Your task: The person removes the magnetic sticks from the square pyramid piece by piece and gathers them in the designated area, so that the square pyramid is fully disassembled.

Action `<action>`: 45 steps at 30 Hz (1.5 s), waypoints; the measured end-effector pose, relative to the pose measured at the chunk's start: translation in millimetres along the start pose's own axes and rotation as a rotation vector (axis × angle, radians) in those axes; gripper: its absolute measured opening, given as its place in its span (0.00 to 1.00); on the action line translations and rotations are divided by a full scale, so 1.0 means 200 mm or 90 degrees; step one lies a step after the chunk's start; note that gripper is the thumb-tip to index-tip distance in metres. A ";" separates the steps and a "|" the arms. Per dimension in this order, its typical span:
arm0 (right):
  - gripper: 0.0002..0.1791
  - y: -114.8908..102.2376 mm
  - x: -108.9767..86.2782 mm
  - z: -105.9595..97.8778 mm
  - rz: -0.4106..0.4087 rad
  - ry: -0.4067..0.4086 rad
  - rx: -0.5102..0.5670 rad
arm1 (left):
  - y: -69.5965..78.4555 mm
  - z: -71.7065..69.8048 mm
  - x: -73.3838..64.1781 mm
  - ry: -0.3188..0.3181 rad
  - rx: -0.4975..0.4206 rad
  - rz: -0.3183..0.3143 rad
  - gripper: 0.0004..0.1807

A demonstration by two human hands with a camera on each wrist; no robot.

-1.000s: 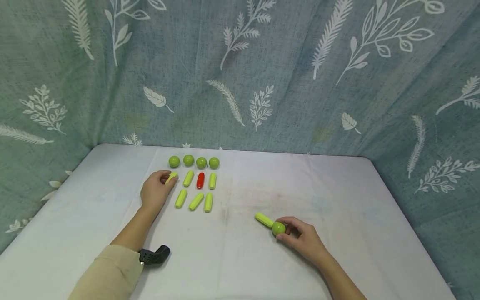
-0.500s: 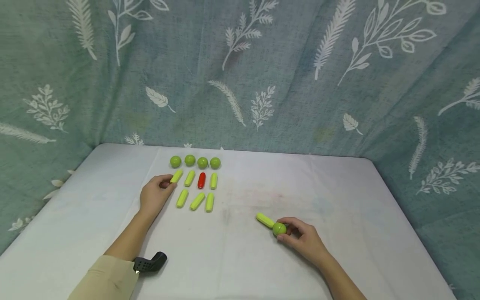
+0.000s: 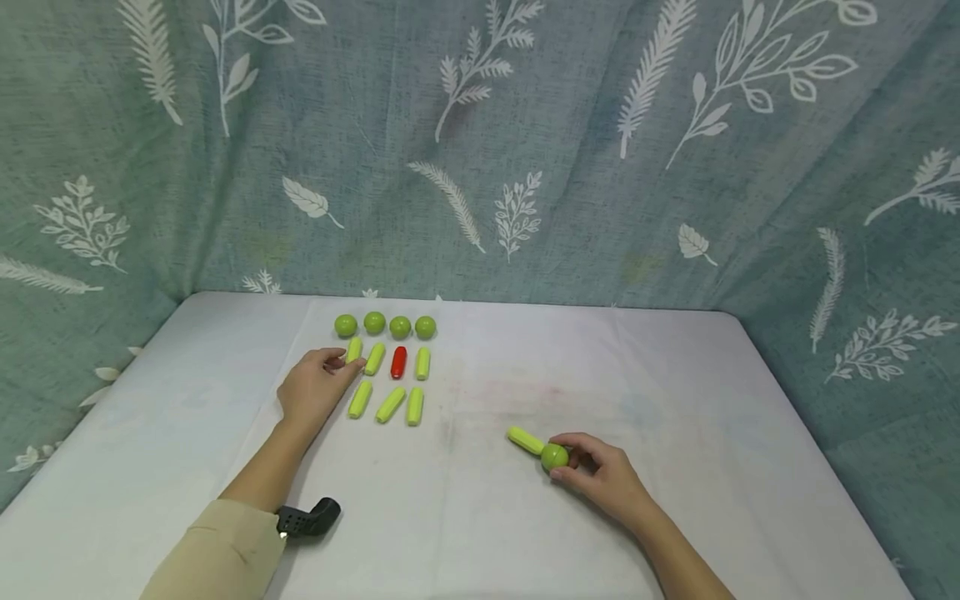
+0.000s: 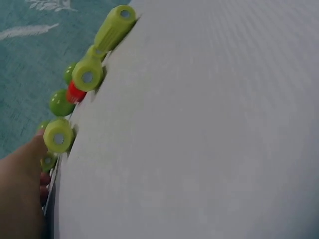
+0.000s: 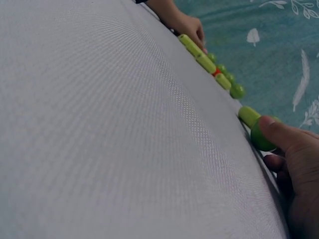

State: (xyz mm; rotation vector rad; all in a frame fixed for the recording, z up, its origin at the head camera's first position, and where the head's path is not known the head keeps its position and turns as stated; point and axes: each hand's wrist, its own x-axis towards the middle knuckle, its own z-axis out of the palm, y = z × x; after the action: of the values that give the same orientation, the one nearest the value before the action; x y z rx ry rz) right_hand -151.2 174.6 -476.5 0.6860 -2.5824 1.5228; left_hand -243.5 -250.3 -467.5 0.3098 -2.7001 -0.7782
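In the head view my left hand [image 3: 313, 385] is at the left of a group of small rods and balls. Its thumb and fingers pinch a yellow-green rod [image 3: 354, 349] at the left end of the upper rod row. My right hand [image 3: 604, 477] pinches a glossy green ball [image 3: 554, 457] between thumb and fingers, low over the table. Another yellow-green rod [image 3: 525, 440] lies with its near end against that ball. In the left wrist view, a neighbouring rod [image 4: 58, 137] shows a round metal disc in its end.
Several green balls [image 3: 400, 327] line the table's far side. Below them lie a red rod [image 3: 398, 362] and more yellow-green rods [image 3: 415, 407] in two rows. A leaf-patterned curtain [image 3: 480, 150] hangs behind the white-covered table [image 3: 660, 375].
The rod in my left hand has turned from slanted to nearly straight away from me, its near end swinging rightward. My right hand, its ball and the adjoining rod stay in place.
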 end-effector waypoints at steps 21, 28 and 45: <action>0.21 -0.01 -0.01 0.02 -0.002 -0.008 -0.004 | 0.01 -0.01 -0.15 0.063 -0.081 -0.062 0.27; 0.21 -0.01 -0.01 0.02 -0.016 -0.015 -0.013 | 0.03 -0.07 -0.31 0.104 -0.158 -0.060 0.20; 0.21 -0.13 -0.01 0.00 -0.029 -0.020 -0.051 | 0.21 -0.04 -0.59 0.166 -0.248 0.210 0.15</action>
State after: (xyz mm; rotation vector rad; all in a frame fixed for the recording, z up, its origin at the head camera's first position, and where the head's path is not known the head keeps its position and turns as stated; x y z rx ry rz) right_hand -139.7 165.4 -455.6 0.7597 -2.6151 1.3976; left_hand -136.7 -185.8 -466.2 -0.1159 -2.2162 -1.0494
